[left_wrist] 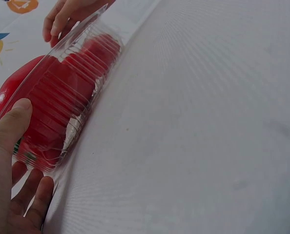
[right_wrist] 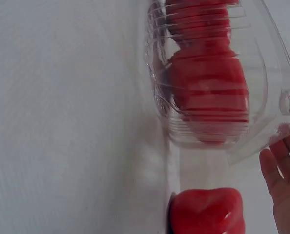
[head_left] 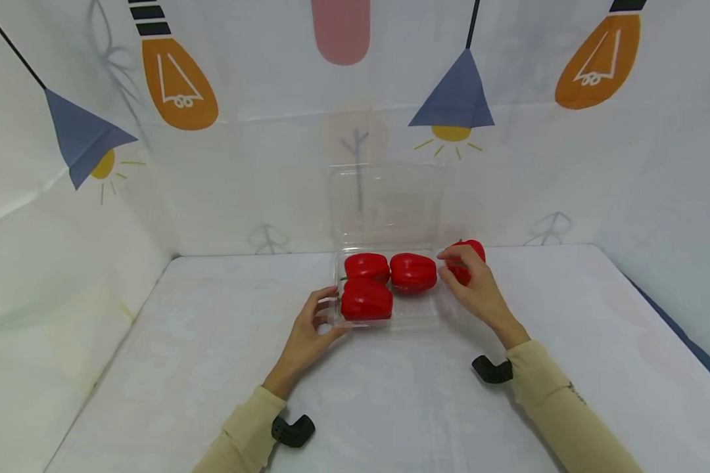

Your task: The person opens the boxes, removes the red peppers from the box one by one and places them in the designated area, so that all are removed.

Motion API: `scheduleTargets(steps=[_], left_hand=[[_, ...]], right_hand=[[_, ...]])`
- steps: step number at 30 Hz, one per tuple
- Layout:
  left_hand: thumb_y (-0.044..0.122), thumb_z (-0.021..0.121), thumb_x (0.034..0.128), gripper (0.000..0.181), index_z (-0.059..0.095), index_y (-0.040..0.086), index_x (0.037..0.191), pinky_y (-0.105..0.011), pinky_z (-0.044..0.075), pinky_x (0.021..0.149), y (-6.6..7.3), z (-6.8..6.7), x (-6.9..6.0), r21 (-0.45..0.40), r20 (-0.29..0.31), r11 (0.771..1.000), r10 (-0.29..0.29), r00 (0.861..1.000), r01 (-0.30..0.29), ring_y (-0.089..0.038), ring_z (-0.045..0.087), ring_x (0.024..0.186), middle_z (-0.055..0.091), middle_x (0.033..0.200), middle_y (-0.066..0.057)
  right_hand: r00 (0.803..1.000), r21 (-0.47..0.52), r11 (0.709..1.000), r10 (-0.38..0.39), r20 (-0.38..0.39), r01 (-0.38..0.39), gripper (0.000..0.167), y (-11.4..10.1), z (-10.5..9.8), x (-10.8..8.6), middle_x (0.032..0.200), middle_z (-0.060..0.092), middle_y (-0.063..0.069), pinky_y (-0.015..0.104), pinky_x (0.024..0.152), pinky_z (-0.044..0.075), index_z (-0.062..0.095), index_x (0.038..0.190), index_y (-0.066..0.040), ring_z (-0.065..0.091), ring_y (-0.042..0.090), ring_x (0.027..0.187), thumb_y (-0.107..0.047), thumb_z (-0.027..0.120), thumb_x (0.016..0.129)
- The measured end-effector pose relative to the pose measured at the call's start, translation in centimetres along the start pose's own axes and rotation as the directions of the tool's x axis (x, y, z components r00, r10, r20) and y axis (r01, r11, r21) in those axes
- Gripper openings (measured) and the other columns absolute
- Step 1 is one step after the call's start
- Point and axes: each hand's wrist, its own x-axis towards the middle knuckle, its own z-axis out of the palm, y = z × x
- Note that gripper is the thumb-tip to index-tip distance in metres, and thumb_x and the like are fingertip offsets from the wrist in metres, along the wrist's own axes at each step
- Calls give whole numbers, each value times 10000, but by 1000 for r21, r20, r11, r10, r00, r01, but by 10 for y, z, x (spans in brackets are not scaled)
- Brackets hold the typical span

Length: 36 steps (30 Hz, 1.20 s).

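A clear plastic clamshell box [head_left: 411,318] stands with its lid [head_left: 387,203] raised at the back. Three red bell peppers lie inside: one back left [head_left: 367,265], one front left [head_left: 367,300], one at the right [head_left: 413,272]. My left hand [head_left: 307,338] holds the box by its front left corner, thumb on the front wall [left_wrist: 15,124] and fingers at the left side. Near the box's right rim hovers my right hand [head_left: 476,289], fingers loosely bent. Another red bell pepper [head_left: 475,247] sits outside, right of the box, partly hidden behind that hand.
A white cloth-covered table [head_left: 213,315] carries everything. Behind it hangs a white curtain [head_left: 260,177] printed with lamps and bulbs, close behind the raised lid. Black curved devices [head_left: 293,431] are worn at both wrists.
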Motion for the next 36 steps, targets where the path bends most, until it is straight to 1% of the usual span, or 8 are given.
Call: scheduleTargets(steps=[3,7,10,15,21,27,32,36], left_hand=[[115,744,805,691,379,67,1391,-400,521,945,1,0,1,1,2,1000,0,1000,0,-282,522,1223,474,1385,-100],[120,745,804,701,374,68,1396,-374,522,947,0,0,1,5,3,1000,0,1000,0,-287,518,1226,472,1388,-103],[121,746,803,705,372,63,1398,-363,521,948,0,2,1,4,2,1000,1,1000,-1,-294,515,1227,471,1390,-109],[115,747,801,707,371,60,1397,-397,520,949,0,3,1,-7,6,1000,-4,1000,4,-304,513,1229,471,1389,-109],[109,751,796,707,377,64,1393,-447,515,942,-3,2,0,0,-7,1000,8,1000,-8,-311,514,1225,477,1383,-105],[102,751,794,716,371,72,1399,-412,516,953,-3,2,-1,-6,6,1000,-15,1000,15,-293,510,1235,468,1394,-107],[91,753,789,712,377,69,1393,-400,520,948,-1,1,0,4,-2,1000,-2,1000,2,-298,517,1230,475,1390,-113],[92,753,790,707,379,61,1389,-404,523,941,-1,0,2,12,-2,1000,19,1000,-19,-306,518,1227,477,1385,-117]], right_hand=[[999,-12,1000,13,49,-12,353,11,5,1,1144,568,114,181,945,475,532,1176,-17,533,255,1085,13,651,844],[996,-5,1000,27,89,-26,409,32,13,1,1181,564,32,469,947,507,525,1202,-108,504,185,1137,-32,684,833],[994,-11,1000,-1,110,2,427,36,16,0,1200,558,29,503,922,506,526,1210,-106,508,205,1137,-46,699,824],[987,-75,996,-40,156,52,416,35,20,1,1223,536,47,452,853,531,541,1202,-74,501,213,1119,-83,712,822],[981,-140,989,-26,193,54,512,29,26,10,1304,471,67,498,921,518,522,1244,-108,440,236,1227,-187,755,796],[958,-209,977,16,288,47,648,27,35,12,1411,395,80,497,943,508,448,1328,-177,399,262,1291,-253,775,774],[957,-254,963,-11,289,87,698,29,39,11,1451,374,107,540,981,464,427,1362,-185,398,300,1305,-262,779,764],[956,-279,956,-3,292,88,709,32,41,12,1455,379,109,547,1001,446,417,1368,-188,412,308,1299,-243,781,762]])
